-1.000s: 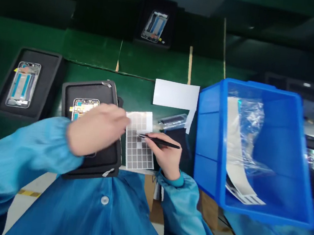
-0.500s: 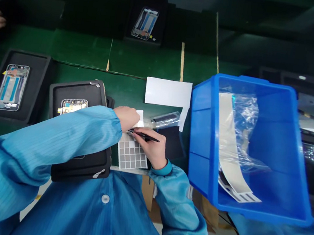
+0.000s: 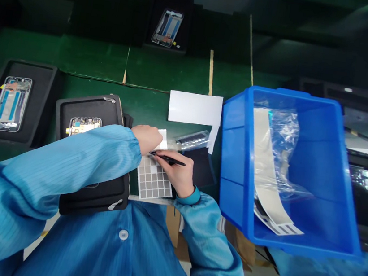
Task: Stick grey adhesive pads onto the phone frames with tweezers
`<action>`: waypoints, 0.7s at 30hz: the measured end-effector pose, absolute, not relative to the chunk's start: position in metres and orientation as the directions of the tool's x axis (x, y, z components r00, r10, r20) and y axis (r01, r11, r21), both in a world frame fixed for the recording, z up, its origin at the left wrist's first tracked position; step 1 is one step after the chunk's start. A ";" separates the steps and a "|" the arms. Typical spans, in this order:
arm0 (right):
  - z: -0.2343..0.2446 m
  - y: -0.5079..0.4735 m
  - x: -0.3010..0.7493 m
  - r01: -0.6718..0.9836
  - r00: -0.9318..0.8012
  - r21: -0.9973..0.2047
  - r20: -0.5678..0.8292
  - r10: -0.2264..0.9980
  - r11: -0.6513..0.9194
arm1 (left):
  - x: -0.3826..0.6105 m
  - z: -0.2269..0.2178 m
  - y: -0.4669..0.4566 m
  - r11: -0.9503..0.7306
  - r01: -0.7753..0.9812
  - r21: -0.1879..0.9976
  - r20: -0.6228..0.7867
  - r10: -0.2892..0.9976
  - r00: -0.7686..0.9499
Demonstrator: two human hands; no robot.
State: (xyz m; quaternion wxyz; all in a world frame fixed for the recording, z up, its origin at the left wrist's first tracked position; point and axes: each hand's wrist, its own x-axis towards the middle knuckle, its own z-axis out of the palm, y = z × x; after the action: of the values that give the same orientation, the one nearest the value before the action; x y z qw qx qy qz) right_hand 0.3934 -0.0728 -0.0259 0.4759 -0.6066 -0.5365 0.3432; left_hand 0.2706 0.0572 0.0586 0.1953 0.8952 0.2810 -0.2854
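Grey pad sheet (image 3: pixel 153 181) lies at the front edge of the green bench mat (image 3: pixel 147 106). Looks like only a cell or so is gone, most left. Right hand (image 3: pixel 175 173) pinches black tweezers (image 3: pixel 170 159); left hand (image 3: pixel 146 139) presses the sheet's top corner.

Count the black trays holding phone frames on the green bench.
3. One black tray lies nearest, partly under the person's left forearm; one lies left of it; one lies farther back. Others may be hidden beyond the edges.
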 end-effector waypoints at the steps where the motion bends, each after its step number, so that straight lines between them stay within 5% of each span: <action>1: -0.025 -0.073 0.393 0.318 0.195 -0.948 0.088 0.977 0.022 | 0.270 0.059 0.057 -0.765 0.615 0.191 -0.621 0.391 0.680; 12: 0.000 -0.083 0.398 0.248 0.350 -0.968 0.040 0.936 -0.051 | 0.257 0.083 0.066 -0.745 0.615 0.256 -0.564 0.401 0.721; 16: 0.029 -0.088 0.390 0.166 0.379 -0.986 0.045 0.924 -0.021 | 0.219 0.118 0.063 -0.691 0.546 0.474 -0.427 0.362 0.828; 21: 0.056 -0.084 0.365 0.073 0.300 -0.996 0.070 0.951 0.050 | 0.169 0.127 0.041 -0.496 0.517 0.698 -0.293 0.460 0.838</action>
State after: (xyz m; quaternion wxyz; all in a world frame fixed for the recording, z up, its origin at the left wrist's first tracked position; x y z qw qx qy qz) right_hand 0.3650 -0.0838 0.0559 0.5690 -0.5710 -0.4487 0.3858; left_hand 0.1692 0.0411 0.1267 0.4150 0.8641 0.2827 -0.0340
